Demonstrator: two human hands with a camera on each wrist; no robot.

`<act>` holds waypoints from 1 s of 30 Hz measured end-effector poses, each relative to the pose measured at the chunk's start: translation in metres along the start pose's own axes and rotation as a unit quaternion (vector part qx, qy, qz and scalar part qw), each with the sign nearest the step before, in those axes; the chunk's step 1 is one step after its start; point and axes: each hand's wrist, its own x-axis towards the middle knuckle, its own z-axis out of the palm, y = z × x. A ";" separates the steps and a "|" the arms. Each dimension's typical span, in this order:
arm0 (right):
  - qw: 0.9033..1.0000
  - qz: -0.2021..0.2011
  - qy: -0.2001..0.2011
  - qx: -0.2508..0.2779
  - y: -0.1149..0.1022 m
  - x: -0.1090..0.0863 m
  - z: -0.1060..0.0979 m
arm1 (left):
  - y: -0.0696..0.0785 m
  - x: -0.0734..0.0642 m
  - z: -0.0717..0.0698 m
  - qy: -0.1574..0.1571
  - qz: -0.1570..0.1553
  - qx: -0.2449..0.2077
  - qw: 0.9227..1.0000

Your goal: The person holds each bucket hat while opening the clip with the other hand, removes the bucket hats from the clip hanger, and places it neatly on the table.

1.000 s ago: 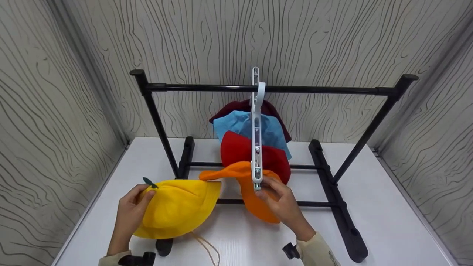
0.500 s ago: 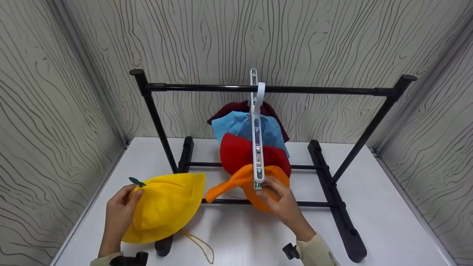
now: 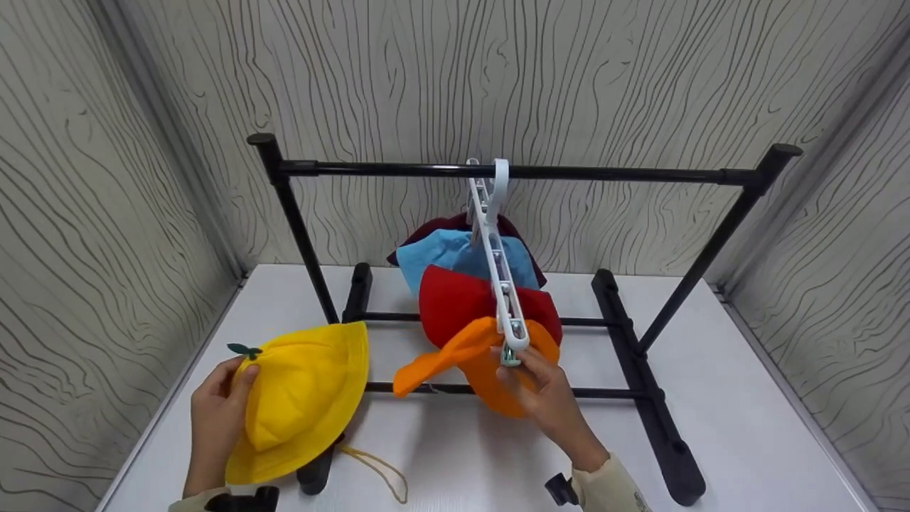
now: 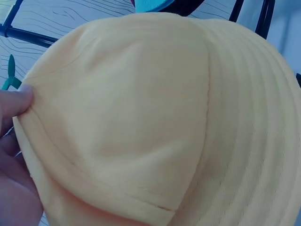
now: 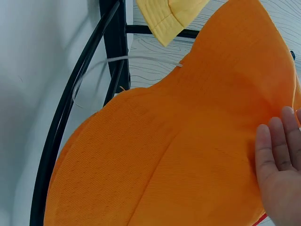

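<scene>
pinches yellow bucket hat (image 3: 302, 387) by crown tip (image 3: 269, 358) in left hand (image 3: 217, 409), left of white hanger (image 3: 498, 272). appears to pinch mint clip (image 3: 510, 358) at hanger's near end in right hand (image 3: 547, 402). may drop orange hat (image 3: 487, 371) by squeezing clip, or unhook hanger by tugging.

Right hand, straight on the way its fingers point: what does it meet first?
Beyond the clip the right hand seems to pinch, the orange hat likely comes first, hanging close by the fingers; depth leaves contact unclear. The red hat looks next.
</scene>
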 end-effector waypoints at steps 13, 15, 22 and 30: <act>1.000 0.015 -0.005 0.000 0.002 -0.003 0.000 | -0.021 0.008 -0.005 0.020 -0.053 0.025 0.998; 1.000 0.023 -0.005 0.005 0.002 -0.003 -0.001 | -0.024 0.009 -0.006 0.022 -0.069 0.026 0.997; 0.998 0.056 -0.015 0.025 0.005 -0.004 -0.002 | -0.036 0.012 -0.006 0.036 -0.099 0.007 0.994; 0.999 0.031 -0.013 0.017 0.008 -0.006 -0.001 | -0.043 0.012 -0.006 0.052 -0.127 -0.006 0.991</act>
